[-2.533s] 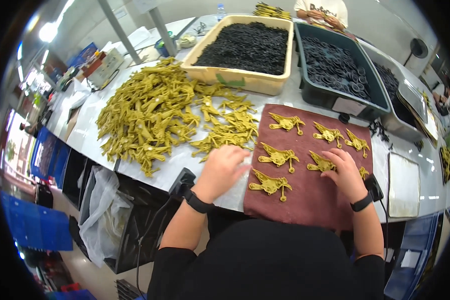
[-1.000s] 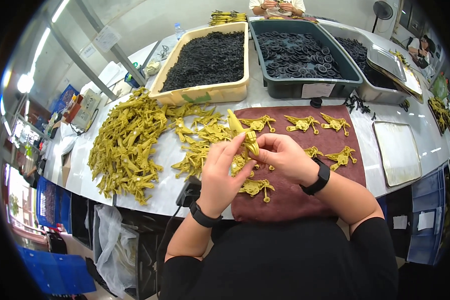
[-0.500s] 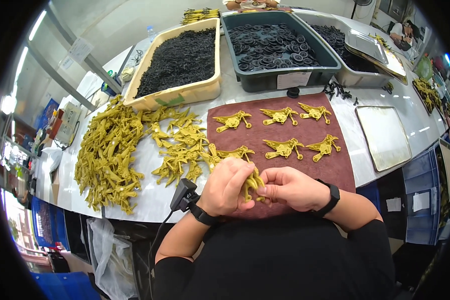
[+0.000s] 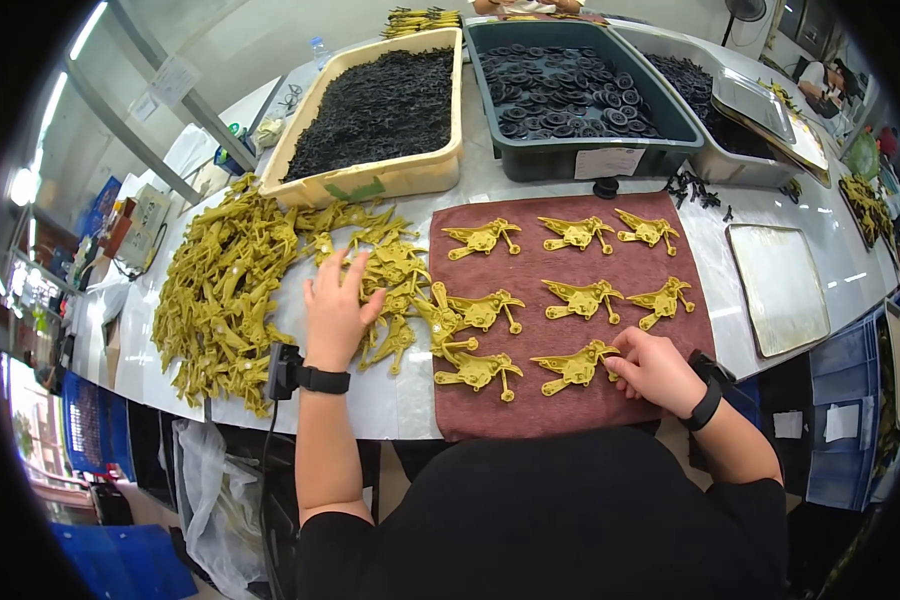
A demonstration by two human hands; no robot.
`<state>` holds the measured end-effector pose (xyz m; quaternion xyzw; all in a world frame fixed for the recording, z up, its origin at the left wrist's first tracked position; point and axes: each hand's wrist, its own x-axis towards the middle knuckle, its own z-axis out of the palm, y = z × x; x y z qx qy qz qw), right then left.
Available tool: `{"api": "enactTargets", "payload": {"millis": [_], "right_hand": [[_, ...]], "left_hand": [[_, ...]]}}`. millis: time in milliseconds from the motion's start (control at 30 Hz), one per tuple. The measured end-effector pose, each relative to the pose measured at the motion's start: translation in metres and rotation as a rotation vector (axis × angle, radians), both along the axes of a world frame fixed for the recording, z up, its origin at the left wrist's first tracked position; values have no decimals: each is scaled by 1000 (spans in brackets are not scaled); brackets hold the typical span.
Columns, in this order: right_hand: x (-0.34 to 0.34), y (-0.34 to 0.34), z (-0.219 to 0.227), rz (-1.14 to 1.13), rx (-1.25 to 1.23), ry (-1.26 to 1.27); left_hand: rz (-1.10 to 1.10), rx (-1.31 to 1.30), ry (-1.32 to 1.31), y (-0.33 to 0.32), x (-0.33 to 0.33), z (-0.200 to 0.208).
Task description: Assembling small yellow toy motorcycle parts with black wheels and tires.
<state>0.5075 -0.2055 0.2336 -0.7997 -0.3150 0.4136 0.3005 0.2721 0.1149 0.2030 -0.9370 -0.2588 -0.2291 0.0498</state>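
On a maroon cloth (image 4: pixel 530 425) lie rows of olive-yellow plastic parts, each with a pointed end and a short arm ending in a ring. My right hand (image 4: pixel 658 372) pinches the right end of one yellow plastic part (image 4: pixel 568 369) in the front row. Another front-row part (image 4: pixel 478 371) rests to its left, untouched. My left hand (image 4: pixel 338 312) is open, fingers spread, over loose yellow parts (image 4: pixel 395 262) between the heap and the cloth. Nothing shows in its grasp.
A large heap of yellow parts (image 4: pixel 220 300) covers the left of the table. Behind stand a cream bin (image 4: pixel 410 174) of small black pieces, a dark green bin (image 4: pixel 540 160) of black discs and a grey bin (image 4: pixel 715 165). A metal tray (image 4: pixel 778 290) lies right.
My hands were together at the cloth's front, holding yellow parts. They have separated: left toward the loose parts, right to the cloth. Two parts now lie in the front row.
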Motion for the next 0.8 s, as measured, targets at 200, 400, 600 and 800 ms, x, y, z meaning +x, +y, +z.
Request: {"api": "enactTargets", "payload": {"millis": [200, 400, 600, 800], "right_hand": [[4, -3, -12, 142, 116, -667], [-10, 13, 6, 148, 306, -550], [-21, 30, 14, 143, 521, -453], [-30, 43, 22, 314, 533, 179]], "left_hand": [[-308, 83, 274, -56, 16, 30], [-446, 13, 271, -57, 29, 25], [-596, -194, 45, -51, 37, 38], [-799, -484, 36, -98, 47, 67]]}}
